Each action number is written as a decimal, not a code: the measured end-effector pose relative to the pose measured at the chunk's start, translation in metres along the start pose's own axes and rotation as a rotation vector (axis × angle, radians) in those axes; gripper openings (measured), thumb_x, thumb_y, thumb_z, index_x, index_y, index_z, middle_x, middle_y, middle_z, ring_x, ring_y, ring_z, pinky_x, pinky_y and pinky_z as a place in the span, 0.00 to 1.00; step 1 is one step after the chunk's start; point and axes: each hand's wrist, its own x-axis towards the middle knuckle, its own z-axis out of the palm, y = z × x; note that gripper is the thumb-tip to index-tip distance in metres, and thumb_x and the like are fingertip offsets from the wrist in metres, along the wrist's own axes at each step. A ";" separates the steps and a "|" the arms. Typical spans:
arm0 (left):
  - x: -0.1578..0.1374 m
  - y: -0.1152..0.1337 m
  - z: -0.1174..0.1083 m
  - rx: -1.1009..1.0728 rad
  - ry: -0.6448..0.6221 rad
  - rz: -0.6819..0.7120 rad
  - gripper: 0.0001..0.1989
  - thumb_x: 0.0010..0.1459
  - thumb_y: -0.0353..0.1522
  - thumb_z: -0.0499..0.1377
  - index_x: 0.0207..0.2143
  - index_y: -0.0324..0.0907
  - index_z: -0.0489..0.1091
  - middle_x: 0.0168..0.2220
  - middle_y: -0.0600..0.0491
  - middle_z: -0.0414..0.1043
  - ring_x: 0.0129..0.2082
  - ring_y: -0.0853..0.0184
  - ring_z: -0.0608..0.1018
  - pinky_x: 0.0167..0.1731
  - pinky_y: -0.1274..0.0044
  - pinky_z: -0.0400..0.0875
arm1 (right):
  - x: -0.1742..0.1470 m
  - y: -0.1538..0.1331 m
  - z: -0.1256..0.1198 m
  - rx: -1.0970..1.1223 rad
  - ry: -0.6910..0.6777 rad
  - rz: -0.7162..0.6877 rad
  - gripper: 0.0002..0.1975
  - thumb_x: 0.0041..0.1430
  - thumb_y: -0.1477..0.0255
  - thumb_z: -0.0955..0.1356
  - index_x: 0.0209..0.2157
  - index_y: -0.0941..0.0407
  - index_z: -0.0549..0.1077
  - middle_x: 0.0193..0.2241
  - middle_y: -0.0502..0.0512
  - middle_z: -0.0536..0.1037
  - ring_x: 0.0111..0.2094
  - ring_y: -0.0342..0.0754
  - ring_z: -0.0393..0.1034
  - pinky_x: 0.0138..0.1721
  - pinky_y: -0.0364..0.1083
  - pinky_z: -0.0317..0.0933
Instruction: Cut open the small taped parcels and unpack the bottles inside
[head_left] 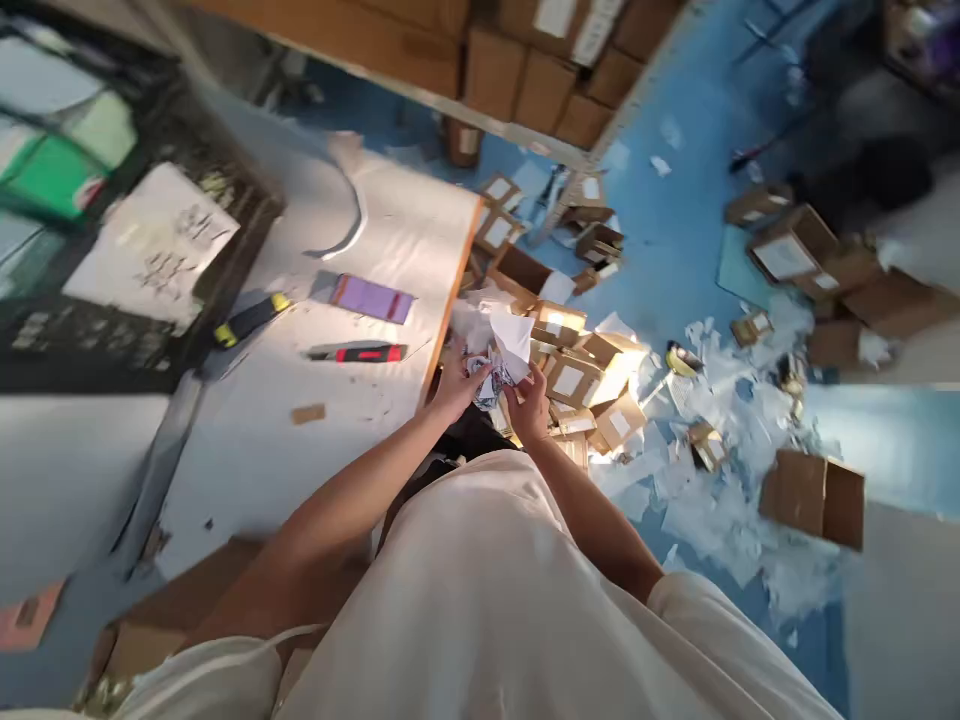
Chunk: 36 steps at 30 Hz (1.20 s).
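Just off the table's edge, both hands are on a crumpled bundle of white paper with dark printed patches (490, 388). My left hand (453, 384) closes its fingers on the left side of the bundle. Opposite it, my right hand (529, 404) pinches the lower right side. A loose white sheet (513, 342) stands up from the bundle's top. Whether anything is wrapped inside cannot be seen.
On the white table (352, 450) lie a red-and-black cutter (371, 353), a yellow-and-black tool (252, 320), a purple flat case (373, 299) and a brown scrap (307, 413). Small cardboard boxes (570, 378) pile up beside the table. Torn paper (727, 500) litters the blue floor.
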 end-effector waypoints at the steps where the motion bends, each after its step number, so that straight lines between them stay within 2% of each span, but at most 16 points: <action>1: 0.006 -0.004 0.021 0.027 -0.076 -0.049 0.41 0.44 0.40 0.68 0.59 0.40 0.57 0.41 0.48 0.76 0.36 0.67 0.77 0.39 0.74 0.71 | -0.002 0.007 -0.018 -0.002 0.081 0.028 0.31 0.60 0.64 0.65 0.60 0.58 0.52 0.38 0.60 0.79 0.39 0.50 0.76 0.39 0.50 0.70; 4: 0.018 -0.019 0.077 0.141 -0.281 -0.153 0.29 0.45 0.42 0.66 0.48 0.38 0.69 0.38 0.48 0.76 0.32 0.67 0.77 0.37 0.72 0.72 | -0.011 0.027 -0.062 -0.082 0.270 0.091 0.24 0.60 0.65 0.64 0.56 0.58 0.59 0.39 0.62 0.78 0.40 0.52 0.75 0.40 0.51 0.69; 7: 0.022 -0.036 0.117 0.294 -0.405 -0.191 0.26 0.50 0.44 0.62 0.49 0.39 0.70 0.43 0.46 0.76 0.39 0.61 0.78 0.41 0.69 0.72 | -0.022 0.044 -0.088 -0.217 0.327 0.118 0.16 0.62 0.70 0.61 0.50 0.58 0.67 0.45 0.65 0.76 0.49 0.54 0.70 0.49 0.55 0.65; 10: 0.024 -0.047 0.135 0.450 -0.472 -0.226 0.26 0.57 0.46 0.56 0.55 0.45 0.66 0.57 0.47 0.66 0.58 0.56 0.67 0.54 0.66 0.64 | -0.032 0.059 -0.101 -0.383 0.336 0.196 0.20 0.61 0.76 0.58 0.54 0.55 0.65 0.60 0.65 0.61 0.65 0.56 0.48 0.59 0.62 0.52; 12: 0.024 -0.048 0.132 0.514 -0.492 -0.241 0.28 0.59 0.46 0.53 0.60 0.49 0.59 0.65 0.51 0.54 0.65 0.57 0.55 0.60 0.66 0.56 | -0.038 0.069 -0.104 -0.464 0.340 0.277 0.26 0.59 0.77 0.59 0.60 0.56 0.59 0.66 0.65 0.49 0.68 0.58 0.34 0.60 0.64 0.47; 13: 0.023 -0.047 0.126 0.529 -0.500 -0.250 0.30 0.59 0.46 0.53 0.63 0.50 0.55 0.67 0.51 0.49 0.66 0.57 0.53 0.60 0.65 0.55 | -0.040 0.073 -0.104 -0.467 0.333 0.301 0.29 0.58 0.77 0.59 0.62 0.57 0.55 0.66 0.65 0.45 0.68 0.58 0.32 0.60 0.64 0.47; 14: 0.022 -0.044 0.118 0.534 -0.508 -0.261 0.34 0.58 0.45 0.54 0.64 0.49 0.50 0.67 0.50 0.46 0.66 0.57 0.53 0.60 0.65 0.55 | -0.040 0.076 -0.104 -0.439 0.318 0.310 0.31 0.58 0.76 0.59 0.63 0.58 0.52 0.67 0.67 0.44 0.67 0.59 0.35 0.59 0.63 0.50; 16: 0.020 -0.037 0.096 0.527 -0.498 -0.275 0.40 0.56 0.43 0.59 0.66 0.46 0.44 0.66 0.43 0.47 0.63 0.54 0.61 0.58 0.65 0.59 | -0.037 0.080 -0.100 -0.301 0.261 0.307 0.33 0.59 0.73 0.60 0.65 0.58 0.47 0.65 0.70 0.49 0.62 0.58 0.54 0.54 0.59 0.60; 18: 0.020 -0.025 0.069 0.511 -0.425 -0.255 0.44 0.53 0.40 0.62 0.66 0.42 0.44 0.62 0.37 0.56 0.55 0.54 0.71 0.54 0.64 0.64 | -0.025 0.080 -0.091 -0.150 0.163 0.296 0.32 0.60 0.69 0.60 0.64 0.57 0.49 0.58 0.71 0.64 0.44 0.53 0.73 0.42 0.52 0.69; 20: 0.021 -0.009 0.037 0.477 -0.281 -0.206 0.42 0.53 0.39 0.62 0.65 0.40 0.47 0.57 0.35 0.64 0.46 0.57 0.78 0.51 0.63 0.67 | -0.002 0.074 -0.077 -0.073 0.000 0.252 0.27 0.59 0.66 0.62 0.60 0.58 0.59 0.42 0.65 0.76 0.26 0.48 0.74 0.30 0.48 0.69; 22: 0.023 0.011 0.001 0.431 -0.083 -0.146 0.38 0.53 0.39 0.61 0.63 0.38 0.51 0.52 0.37 0.70 0.39 0.61 0.80 0.49 0.64 0.68 | 0.029 0.063 -0.054 -0.086 -0.166 0.132 0.20 0.59 0.64 0.63 0.51 0.57 0.69 0.30 0.58 0.78 0.21 0.48 0.71 0.27 0.48 0.67; 25: 0.015 0.040 -0.059 0.402 0.259 -0.109 0.29 0.53 0.38 0.60 0.56 0.37 0.61 0.44 0.42 0.74 0.37 0.63 0.80 0.47 0.67 0.70 | 0.081 0.033 -0.006 -0.137 -0.319 -0.127 0.17 0.58 0.66 0.63 0.47 0.57 0.72 0.36 0.62 0.77 0.34 0.53 0.73 0.36 0.52 0.69; 27: 0.002 0.055 -0.097 0.403 0.448 -0.124 0.24 0.53 0.38 0.59 0.51 0.37 0.65 0.42 0.44 0.75 0.38 0.62 0.79 0.45 0.67 0.71 | 0.113 0.006 0.035 -0.172 -0.400 -0.290 0.19 0.57 0.67 0.63 0.49 0.58 0.70 0.46 0.65 0.73 0.46 0.57 0.69 0.46 0.56 0.66; 29: -0.011 0.064 -0.128 0.393 0.578 -0.153 0.22 0.53 0.39 0.59 0.49 0.38 0.65 0.43 0.44 0.74 0.38 0.60 0.79 0.44 0.66 0.71 | 0.138 -0.024 0.078 -0.192 -0.498 -0.407 0.20 0.56 0.66 0.65 0.49 0.58 0.71 0.50 0.65 0.70 0.52 0.58 0.64 0.53 0.58 0.60; 32: -0.026 0.066 -0.163 0.401 0.678 -0.217 0.24 0.52 0.41 0.60 0.50 0.40 0.65 0.46 0.44 0.73 0.39 0.59 0.79 0.42 0.67 0.72 | 0.159 -0.059 0.139 -0.313 -0.673 -0.550 0.22 0.56 0.65 0.66 0.52 0.56 0.69 0.55 0.65 0.66 0.55 0.58 0.59 0.56 0.57 0.56; 36: -0.041 0.051 -0.192 0.513 0.738 -0.332 0.25 0.50 0.42 0.61 0.50 0.42 0.66 0.46 0.45 0.73 0.43 0.59 0.77 0.42 0.69 0.71 | 0.166 -0.075 0.196 -0.427 -0.818 -0.648 0.27 0.55 0.63 0.68 0.56 0.55 0.65 0.62 0.66 0.57 0.61 0.61 0.49 0.59 0.60 0.47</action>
